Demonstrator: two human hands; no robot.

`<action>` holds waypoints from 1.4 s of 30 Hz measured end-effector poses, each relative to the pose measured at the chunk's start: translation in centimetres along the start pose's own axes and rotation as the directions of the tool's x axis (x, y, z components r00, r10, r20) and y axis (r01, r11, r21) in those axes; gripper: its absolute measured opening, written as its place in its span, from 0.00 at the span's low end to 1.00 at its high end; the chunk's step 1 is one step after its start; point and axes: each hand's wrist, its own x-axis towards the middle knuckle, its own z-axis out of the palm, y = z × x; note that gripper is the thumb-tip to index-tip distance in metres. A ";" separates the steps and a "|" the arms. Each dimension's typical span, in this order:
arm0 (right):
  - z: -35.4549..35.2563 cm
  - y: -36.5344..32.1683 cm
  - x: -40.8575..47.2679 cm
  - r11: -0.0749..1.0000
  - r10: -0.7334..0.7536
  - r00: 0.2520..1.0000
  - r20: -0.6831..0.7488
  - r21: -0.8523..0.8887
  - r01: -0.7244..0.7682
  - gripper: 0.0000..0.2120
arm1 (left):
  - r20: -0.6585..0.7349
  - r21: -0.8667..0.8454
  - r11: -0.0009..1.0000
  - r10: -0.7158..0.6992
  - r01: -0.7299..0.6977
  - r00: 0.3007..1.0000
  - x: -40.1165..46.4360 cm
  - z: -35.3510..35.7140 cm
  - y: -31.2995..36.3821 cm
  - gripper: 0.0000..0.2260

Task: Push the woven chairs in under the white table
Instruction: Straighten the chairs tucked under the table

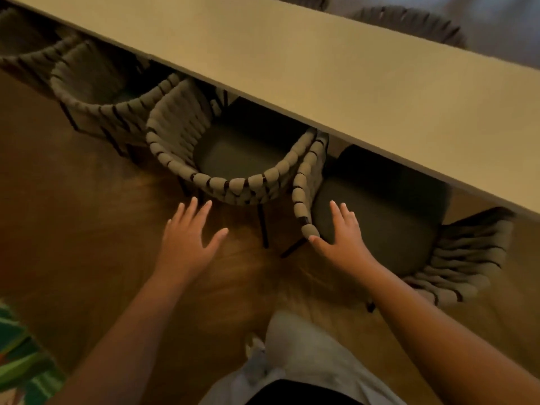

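The long white table (336, 74) runs diagonally across the top of the view. A woven chair (230, 182) with a dark seat sits partly under it at the centre. To its right a second woven chair (388, 217) stands turned sideways, its seat mostly out from under the table. A third woven chair (96, 92) is tucked in at the left. My left hand (187, 238) hovers flat with fingers spread just below the centre chair's back, touching nothing. My right hand (342, 232) is open over the right chair's seat, the thumb touching the end of its woven armrest (302, 194).
Wooden floor (73, 229) spreads below the chairs. A green patterned rug (20, 363) lies at the bottom left. My leg in light trousers (306, 355) stands at the bottom centre. Another woven chair (415, 21) shows beyond the table's far side.
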 end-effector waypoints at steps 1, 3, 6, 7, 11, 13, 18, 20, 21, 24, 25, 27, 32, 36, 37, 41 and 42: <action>0.4 -0.1 0.3 1.000 0.022 1.000 -0.011 -0.002 -0.022 0.42 | 0.006 0.001 1.000 0.027 -0.027 1.000 1.1 -0.2 -0.4 0.30; 1.3 -0.5 1.1 0.998 0.069 0.997 -0.036 -0.007 -0.069 0.42 | 0.021 0.001 0.996 0.094 -0.094 0.995 3.4 -0.4 -0.9 0.30; 2.6 -1.3 2.9 0.992 0.127 0.989 -0.078 0.007 -0.127 0.42 | 0.023 0.010 0.980 0.197 -0.197 0.980 7.6 -0.3 -1.2 0.31; 3.0 -1.4 3.8 0.990 0.144 0.986 -0.088 0.016 -0.143 0.42 | 0.028 0.018 0.975 0.222 -0.223 0.975 9.1 0.0 -1.2 0.31; 4.6 -1.6 7.6 0.976 0.217 0.970 -0.107 0.024 -0.215 0.42 | 0.108 0.088 0.957 0.268 -0.277 0.957 15.2 1.4 -1.6 0.34; 5.3 -1.6 9.2 0.961 0.276 0.956 -0.097 0.029 -0.275 0.43 | 0.156 0.141 0.941 0.287 -0.309 0.945 17.9 2.0 -2.1 0.35; 6.0 -2.0 11.8 0.926 0.375 0.919 -0.121 0.003 -0.378 0.43 | 0.219 0.227 0.900 0.325 -0.372 0.920 23.2 2.8 -3.3 0.36; 6.2 -2.1 12.5 0.910 0.410 0.901 -0.145 -0.005 -0.415 0.44 | 0.247 0.260 0.887 0.320 -0.381 0.915 24.9 3.0 -4.0 0.35; 6.3 -2.1 12.8 0.898 0.433 0.889 -0.150 -0.007 -0.439 0.43 | 0.271 0.276 0.880 0.316 -0.387 0.910 25.7 3.2 -4.4 0.35; 7.2 -1.9 13.7 0.837 0.546 0.827 -0.135 0.037 -0.546 0.41 | 0.367 0.317 0.856 0.286 -0.408 0.885 27.8 4.2 -6.0 0.36; 7.7 -1.7 13.9 0.802 0.597 0.794 -0.113 0.053 -0.595 0.40 | 0.405 0.323 0.854 0.266 -0.409 0.875 28.5 4.6 -6.5 0.37; 8.6 -1.3 14.3 0.726 0.687 0.723 -0.064 0.059 -0.685 0.38 | 0.461 0.318 0.855 0.238 -0.410 0.855 29.8 5.4 -7.5 0.39; 10.8 -1.2 14.4 0.649 0.760 0.648 -0.040 0.008 -0.761 0.45 | 0.561 0.274 0.824 0.282 -0.496 0.778 32.4 6.1 -10.0 0.40; 12.2 -1.5 14.4 0.629 0.776 0.629 -0.054 -0.011 -0.777 0.45 | 0.625 0.263 0.807 0.274 -0.528 0.731 34.1 6.6 -11.5 0.39; 12.6 -1.6 14.3 0.625 0.778 0.626 -0.053 -0.031 -0.780 0.44 | 0.637 0.263 0.800 0.276 -0.540 0.720 34.3 6.6 -11.8 0.38; 13.4 -1.5 14.2 0.613 0.784 0.617 -0.069 -0.064 -0.787 0.40 | 0.681 0.191 0.791 0.319 -0.581 0.659 34.9 6.7 -12.6 0.31; 13.4 -1.4 14.1 0.614 0.784 0.617 -0.070 -0.063 -0.787 0.40 | 0.689 0.163 0.791 0.336 -0.589 0.642 34.9 6.7 -12.9 0.29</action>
